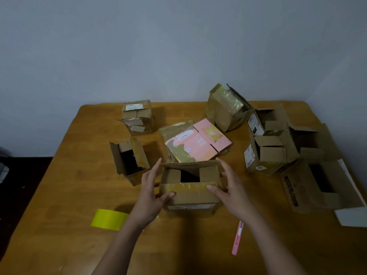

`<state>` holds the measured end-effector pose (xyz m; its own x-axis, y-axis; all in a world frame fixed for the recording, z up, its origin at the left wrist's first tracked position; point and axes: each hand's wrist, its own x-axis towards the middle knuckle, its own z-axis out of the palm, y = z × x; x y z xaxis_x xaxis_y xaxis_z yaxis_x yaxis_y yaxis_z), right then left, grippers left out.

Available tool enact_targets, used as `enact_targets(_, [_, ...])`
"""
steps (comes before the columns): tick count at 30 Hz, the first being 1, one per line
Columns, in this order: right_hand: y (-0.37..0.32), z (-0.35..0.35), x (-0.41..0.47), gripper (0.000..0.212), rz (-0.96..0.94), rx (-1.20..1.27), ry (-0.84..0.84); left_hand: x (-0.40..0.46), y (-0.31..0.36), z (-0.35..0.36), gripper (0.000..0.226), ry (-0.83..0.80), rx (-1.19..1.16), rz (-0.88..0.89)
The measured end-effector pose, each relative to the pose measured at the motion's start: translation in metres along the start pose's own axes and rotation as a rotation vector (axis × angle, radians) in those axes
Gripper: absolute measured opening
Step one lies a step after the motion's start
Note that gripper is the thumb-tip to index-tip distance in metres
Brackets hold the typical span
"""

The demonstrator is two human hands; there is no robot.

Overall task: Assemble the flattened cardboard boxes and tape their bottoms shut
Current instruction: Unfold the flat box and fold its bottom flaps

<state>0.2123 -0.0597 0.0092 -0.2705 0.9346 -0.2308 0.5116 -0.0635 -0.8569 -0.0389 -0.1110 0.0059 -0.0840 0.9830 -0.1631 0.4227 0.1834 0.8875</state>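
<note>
Head view: I have both hands on the small brown cardboard box (189,192) at the front middle of the wooden surface (69,195). My left hand (153,187) and right hand (231,187) clasp its sides, thumbs on the near flap. I judge its flaps half folded, untaped. Yellow tape roll (108,218) lies just left; a flattened pink box (198,141) remains behind.

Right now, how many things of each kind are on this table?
Brown box, set up: 8
Pink flattened box: 1
Yellow tape roll: 1
Pink cutter: 1
Total: 11, leaving out the flat brown cardboard under the pink one, too hidden to count.
</note>
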Motion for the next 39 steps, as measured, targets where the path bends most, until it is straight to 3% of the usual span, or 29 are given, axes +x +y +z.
enact_targets(4, [0.010,0.002,0.001,0.042,-0.056,-0.024,0.024,0.000,-0.003,0.002,0.061,-0.038,-0.104,-0.013])
enact_targets(6, [0.015,0.006,-0.004,0.037,-0.043,0.051,0.008,-0.003,-0.005,0.005,0.054,-0.043,-0.181,-0.060])
enact_targets(12, [0.016,0.006,-0.017,0.029,0.103,0.292,0.011,-0.014,-0.010,0.014,0.050,-0.056,-0.250,-0.087])
enact_targets(22, [0.028,0.018,0.000,0.034,0.152,0.173,0.024,-0.004,-0.016,0.033,0.048,-0.068,-0.242,-0.194])
enact_targets(29, [0.039,0.019,-0.006,0.015,0.181,0.175,0.032,-0.007,-0.032,0.035,0.045,-0.064,-0.243,-0.232])
enact_targets(33, [0.038,0.026,-0.003,0.006,0.155,0.170,0.138,-0.007,-0.031,0.034,0.045,-0.057,-0.330,-0.247])
enact_targets(39, [0.033,0.038,0.000,0.004,0.122,0.002,0.274,-0.003,-0.035,0.032,0.053,-0.117,-0.154,-0.256])
